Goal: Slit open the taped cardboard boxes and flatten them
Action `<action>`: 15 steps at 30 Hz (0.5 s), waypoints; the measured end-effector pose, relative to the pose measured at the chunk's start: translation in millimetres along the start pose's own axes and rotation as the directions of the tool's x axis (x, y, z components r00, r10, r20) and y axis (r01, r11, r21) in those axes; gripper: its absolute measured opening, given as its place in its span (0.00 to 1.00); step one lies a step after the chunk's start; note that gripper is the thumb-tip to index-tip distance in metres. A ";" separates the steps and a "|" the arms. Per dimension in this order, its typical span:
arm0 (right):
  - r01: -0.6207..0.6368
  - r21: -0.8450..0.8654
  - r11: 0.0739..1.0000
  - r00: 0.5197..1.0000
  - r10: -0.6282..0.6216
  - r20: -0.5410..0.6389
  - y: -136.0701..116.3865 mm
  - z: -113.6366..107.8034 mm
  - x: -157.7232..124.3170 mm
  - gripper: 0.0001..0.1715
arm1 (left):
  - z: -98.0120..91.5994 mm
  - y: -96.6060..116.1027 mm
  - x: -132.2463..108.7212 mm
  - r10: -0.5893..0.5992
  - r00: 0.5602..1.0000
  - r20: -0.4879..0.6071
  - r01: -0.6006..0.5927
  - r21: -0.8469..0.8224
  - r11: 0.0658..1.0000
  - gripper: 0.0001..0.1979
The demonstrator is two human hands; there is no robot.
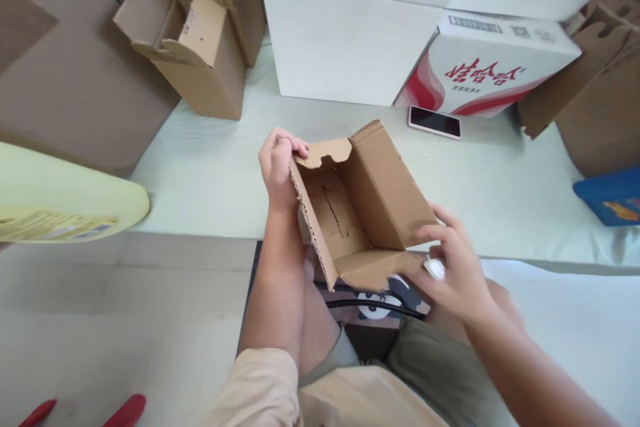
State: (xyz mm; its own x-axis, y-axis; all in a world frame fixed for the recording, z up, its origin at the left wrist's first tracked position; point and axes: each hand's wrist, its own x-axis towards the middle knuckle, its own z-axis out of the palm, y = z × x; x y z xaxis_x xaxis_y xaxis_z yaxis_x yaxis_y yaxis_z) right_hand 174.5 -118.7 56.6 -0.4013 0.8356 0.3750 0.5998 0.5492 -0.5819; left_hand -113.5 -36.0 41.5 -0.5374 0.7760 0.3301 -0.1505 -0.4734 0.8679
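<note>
An open cardboard box [333, 213] is tilted in front of me above my lap, its inside facing up and its flaps standing out. A slit shows in its bottom. My left hand [281, 163] is closed around the upper left edge, thumb and fingers on the cardboard. At the lower right corner, my right hand [447, 260] has its fingertips against the right flap [395, 180] and its thumb by the front flap [375, 267]. A small white patch [435, 268] shows between that thumb and the fingers; what it is I cannot make out.
Two folded cardboard boxes [220, 87] stand at the back left. White cartons [350, 40] are stacked behind, beside a red-and-white carton [490, 67]. A phone [435, 123] lies on the pale cloth. A yellow-green container [70, 193] is at left, a blue packet [610, 197] at right.
</note>
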 end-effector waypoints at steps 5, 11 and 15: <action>-0.072 0.264 0.962 0.961 0.138 -0.240 -13.5 49.2 -4.2 0.37 | 4.0 -15.3 0.0 0.045 0.999 0.029 -0.046 0.039 0.998 0.23; 0.246 0.329 0.912 0.969 -0.230 -0.089 -9.6 45.3 1.1 0.18 | -6.4 -16.3 7.2 -0.024 0.855 0.518 -0.173 0.328 0.929 0.14; 0.057 0.423 0.904 0.992 -0.003 -0.128 4.6 48.0 -14.3 0.14 | -9.1 -10.9 10.1 -0.150 0.820 0.553 -0.153 0.463 0.873 0.13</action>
State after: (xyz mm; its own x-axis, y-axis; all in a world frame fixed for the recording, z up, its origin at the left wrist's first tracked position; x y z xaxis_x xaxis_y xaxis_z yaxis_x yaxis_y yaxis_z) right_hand 149.8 -128.6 13.9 -0.3112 0.8282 0.4661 0.2263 0.5409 -0.8101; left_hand -124.8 -26.8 32.0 0.0405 0.9375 0.3456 0.3353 -0.3385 0.8792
